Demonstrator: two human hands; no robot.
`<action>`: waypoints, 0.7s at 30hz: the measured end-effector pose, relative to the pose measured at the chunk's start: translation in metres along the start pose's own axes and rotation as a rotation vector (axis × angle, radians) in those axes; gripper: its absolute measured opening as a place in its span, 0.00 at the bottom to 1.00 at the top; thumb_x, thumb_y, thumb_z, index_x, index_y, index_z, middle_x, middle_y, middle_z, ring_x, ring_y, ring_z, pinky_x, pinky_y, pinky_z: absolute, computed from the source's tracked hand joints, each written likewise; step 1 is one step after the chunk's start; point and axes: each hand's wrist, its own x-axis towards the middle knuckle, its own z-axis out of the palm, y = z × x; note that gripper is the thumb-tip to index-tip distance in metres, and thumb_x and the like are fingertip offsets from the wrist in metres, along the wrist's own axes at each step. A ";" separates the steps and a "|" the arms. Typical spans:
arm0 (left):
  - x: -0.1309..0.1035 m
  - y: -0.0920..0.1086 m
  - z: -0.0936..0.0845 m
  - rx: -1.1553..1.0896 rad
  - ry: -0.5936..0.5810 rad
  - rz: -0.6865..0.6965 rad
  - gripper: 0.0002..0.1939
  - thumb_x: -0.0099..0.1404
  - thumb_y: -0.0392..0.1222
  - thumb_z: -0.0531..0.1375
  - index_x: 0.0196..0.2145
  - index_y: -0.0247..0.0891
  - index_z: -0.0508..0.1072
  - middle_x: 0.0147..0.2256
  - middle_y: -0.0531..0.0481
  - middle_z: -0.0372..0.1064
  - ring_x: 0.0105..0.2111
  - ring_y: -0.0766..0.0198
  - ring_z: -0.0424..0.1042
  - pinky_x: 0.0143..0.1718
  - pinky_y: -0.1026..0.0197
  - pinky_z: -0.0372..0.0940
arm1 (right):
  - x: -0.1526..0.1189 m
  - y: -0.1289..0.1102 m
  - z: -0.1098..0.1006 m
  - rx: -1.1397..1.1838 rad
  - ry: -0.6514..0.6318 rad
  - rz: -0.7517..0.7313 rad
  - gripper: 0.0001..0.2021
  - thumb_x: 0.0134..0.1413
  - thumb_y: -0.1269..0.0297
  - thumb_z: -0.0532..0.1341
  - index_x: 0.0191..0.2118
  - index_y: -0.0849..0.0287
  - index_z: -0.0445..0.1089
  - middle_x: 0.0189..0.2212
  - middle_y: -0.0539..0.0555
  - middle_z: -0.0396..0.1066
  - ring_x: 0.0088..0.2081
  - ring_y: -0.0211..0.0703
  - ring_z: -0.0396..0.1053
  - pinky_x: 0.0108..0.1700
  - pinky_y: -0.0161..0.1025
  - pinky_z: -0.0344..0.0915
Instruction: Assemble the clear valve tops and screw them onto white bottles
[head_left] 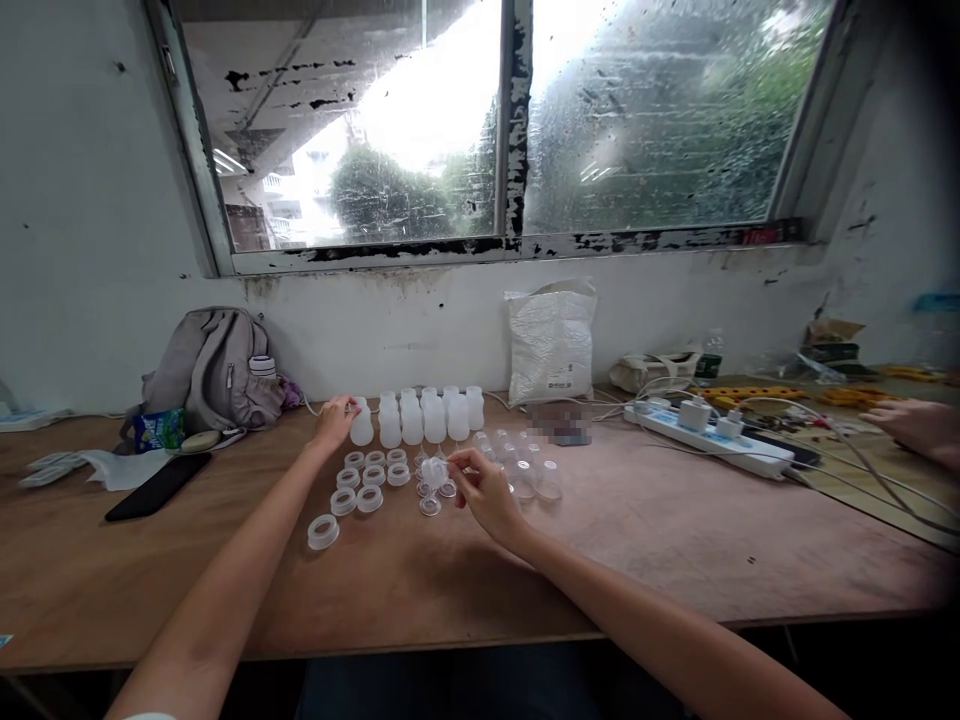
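Observation:
My left hand (335, 425) is closed at the upper side of a frosted white bottle (361, 427), which stands at the left end of several rows of similar waisted bottles (412, 422). My right hand (484, 492) pinches a translucent silicone nipple (433, 472) above a small group of clear nipples (430, 506) on the table. Between my arms lie several frosted screw rings (369, 498), with one ring (323, 532) set apart nearer to me. Clear domed caps (550, 480) stand in rows just beyond and right of my right hand, which partly covers them.
On the left are a grey backpack (214, 370), a black phone (159, 487) and a white sheet (127, 467). A white plastic bag (551, 342) leans on the wall. A power strip (709, 440) with cables lies right; another person's hand (911, 428) shows beyond it.

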 end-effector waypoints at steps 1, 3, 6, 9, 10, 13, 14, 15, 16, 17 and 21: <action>-0.003 0.004 -0.009 -0.007 0.021 0.024 0.08 0.62 0.41 0.52 0.36 0.37 0.68 0.37 0.45 0.67 0.40 0.56 0.66 0.43 0.56 0.60 | 0.000 0.000 0.000 -0.001 0.003 0.005 0.08 0.51 0.58 0.55 0.33 0.58 0.62 0.27 0.49 0.65 0.16 0.30 0.61 0.16 0.30 0.57; -0.014 0.013 -0.029 -0.024 0.063 0.084 0.09 0.62 0.42 0.52 0.37 0.38 0.68 0.39 0.45 0.67 0.41 0.56 0.66 0.43 0.57 0.59 | -0.001 -0.001 0.000 0.002 0.005 0.010 0.08 0.51 0.58 0.55 0.32 0.58 0.62 0.27 0.49 0.64 0.16 0.30 0.61 0.16 0.30 0.58; -0.042 0.028 -0.058 -0.061 0.085 0.187 0.10 0.63 0.45 0.50 0.38 0.41 0.67 0.41 0.50 0.66 0.40 0.61 0.67 0.42 0.61 0.60 | 0.000 -0.003 0.000 0.003 -0.010 0.025 0.08 0.51 0.59 0.55 0.31 0.58 0.62 0.26 0.49 0.63 0.16 0.30 0.60 0.15 0.29 0.58; -0.078 0.039 -0.072 -0.161 0.072 0.306 0.09 0.62 0.47 0.51 0.36 0.42 0.67 0.38 0.51 0.68 0.37 0.61 0.67 0.38 0.61 0.62 | 0.007 -0.008 -0.002 0.008 -0.042 0.027 0.08 0.50 0.59 0.55 0.30 0.59 0.62 0.25 0.48 0.63 0.16 0.30 0.61 0.15 0.29 0.58; -0.089 0.042 -0.073 -0.186 0.033 0.324 0.09 0.62 0.47 0.51 0.36 0.42 0.68 0.37 0.51 0.68 0.37 0.61 0.67 0.37 0.61 0.62 | 0.011 -0.011 -0.003 0.012 -0.056 0.018 0.08 0.50 0.59 0.55 0.30 0.59 0.62 0.25 0.48 0.63 0.16 0.31 0.61 0.15 0.30 0.58; -0.117 0.049 -0.068 -0.234 -0.077 0.346 0.09 0.62 0.46 0.52 0.35 0.44 0.69 0.35 0.51 0.68 0.36 0.61 0.67 0.37 0.60 0.63 | 0.025 -0.023 -0.004 -0.010 -0.110 -0.033 0.07 0.50 0.60 0.55 0.30 0.59 0.64 0.24 0.48 0.64 0.15 0.31 0.61 0.15 0.29 0.57; -0.123 0.051 -0.064 -0.262 -0.110 0.349 0.08 0.62 0.46 0.51 0.35 0.44 0.69 0.35 0.51 0.68 0.36 0.61 0.67 0.37 0.60 0.63 | 0.030 -0.028 -0.004 -0.029 -0.135 -0.052 0.07 0.50 0.61 0.55 0.30 0.59 0.64 0.23 0.47 0.64 0.15 0.30 0.61 0.15 0.29 0.57; -0.127 0.052 -0.060 -0.295 -0.132 0.346 0.08 0.62 0.45 0.51 0.35 0.44 0.69 0.36 0.51 0.68 0.36 0.62 0.67 0.37 0.60 0.63 | 0.035 -0.033 -0.004 -0.048 -0.167 -0.069 0.06 0.50 0.62 0.56 0.30 0.59 0.64 0.22 0.47 0.64 0.14 0.30 0.61 0.15 0.29 0.56; -0.130 0.054 -0.056 -0.332 -0.147 0.337 0.09 0.62 0.45 0.51 0.36 0.44 0.68 0.36 0.51 0.68 0.36 0.62 0.68 0.36 0.61 0.64 | 0.040 -0.038 -0.004 -0.067 -0.206 -0.083 0.06 0.50 0.62 0.56 0.30 0.59 0.64 0.22 0.47 0.63 0.14 0.30 0.61 0.14 0.28 0.55; -0.131 0.056 -0.052 -0.370 -0.154 0.319 0.09 0.62 0.45 0.51 0.37 0.44 0.67 0.37 0.51 0.68 0.36 0.63 0.68 0.34 0.62 0.64 | 0.044 -0.042 -0.003 -0.085 -0.248 -0.093 0.06 0.49 0.63 0.56 0.30 0.59 0.65 0.21 0.46 0.63 0.14 0.30 0.61 0.14 0.28 0.54; -0.132 0.060 -0.036 -0.501 -0.155 0.202 0.19 0.57 0.49 0.57 0.45 0.43 0.60 0.42 0.48 0.67 0.36 0.63 0.68 0.32 0.62 0.65 | 0.057 -0.060 0.001 -0.178 -0.398 -0.134 0.04 0.48 0.65 0.57 0.29 0.60 0.67 0.23 0.47 0.65 0.14 0.28 0.61 0.14 0.27 0.54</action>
